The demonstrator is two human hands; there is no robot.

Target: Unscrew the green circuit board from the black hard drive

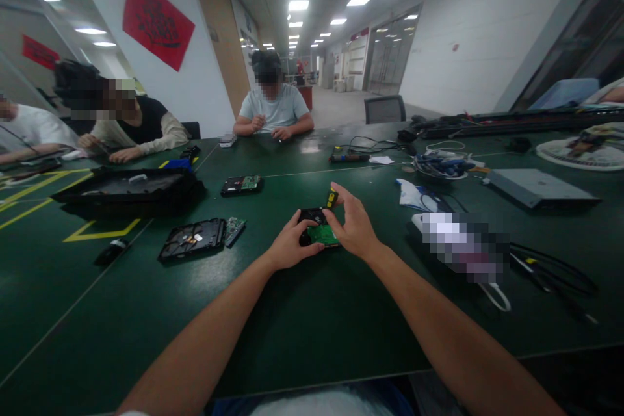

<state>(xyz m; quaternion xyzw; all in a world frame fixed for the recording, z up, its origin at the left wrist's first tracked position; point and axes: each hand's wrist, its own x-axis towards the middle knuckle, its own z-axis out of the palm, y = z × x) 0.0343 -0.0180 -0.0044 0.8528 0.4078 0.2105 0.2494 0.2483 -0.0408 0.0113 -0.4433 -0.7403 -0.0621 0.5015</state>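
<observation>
A black hard drive with a green circuit board [319, 233] lies on the dark green table [312, 331] straight ahead of me. My left hand [291, 246] is curled around the drive's left side and holds it down. My right hand [351, 222] is closed around a small screwdriver with a yellow and black handle [332, 197], which stands upright over the drive's far right corner.
Another opened hard drive [194, 238] and a loose board [234, 229] lie to the left, one more drive [241, 184] farther back, a black tray [127, 190] beyond. Cables [550, 270], a grey box [536, 186] and blue wiring [441, 164] crowd the right. Three people sit across the table.
</observation>
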